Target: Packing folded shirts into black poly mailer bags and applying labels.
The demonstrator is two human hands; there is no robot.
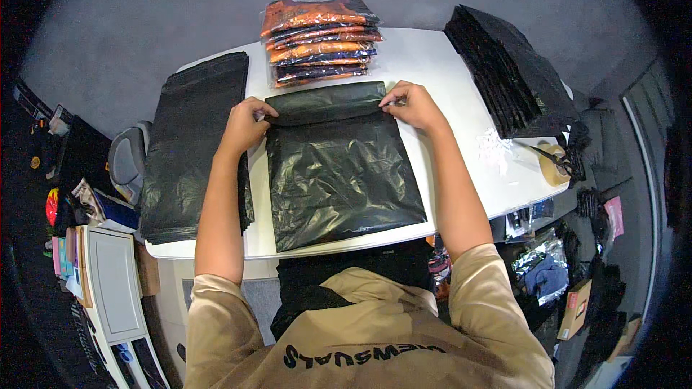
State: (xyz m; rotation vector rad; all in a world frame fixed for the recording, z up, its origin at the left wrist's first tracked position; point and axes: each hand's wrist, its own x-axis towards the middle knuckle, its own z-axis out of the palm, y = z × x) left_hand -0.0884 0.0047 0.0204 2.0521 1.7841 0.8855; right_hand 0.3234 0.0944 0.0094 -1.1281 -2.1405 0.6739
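Note:
A black plastic mailing bag point(342, 180) lies flat on the white table in front of me, its top end folded over into a flap point(324, 103). At the flap's left corner, my left hand point(249, 124) pinches the plastic between thumb and fingers. My right hand point(412, 106) pinches the flap's right corner the same way. Light glints off creases in the bag's body. Just beyond the flap stands a stack of orange and dark garments in clear plastic bags point(322, 39).
A pile of flat black bags point(194, 151) covers the table's left side. Another thick black stack point(504, 72) sits at the far right. A tape roll point(553, 166) and scissors point(559, 161) lie near the right edge. A white cabinet point(112, 281) stands at the lower left.

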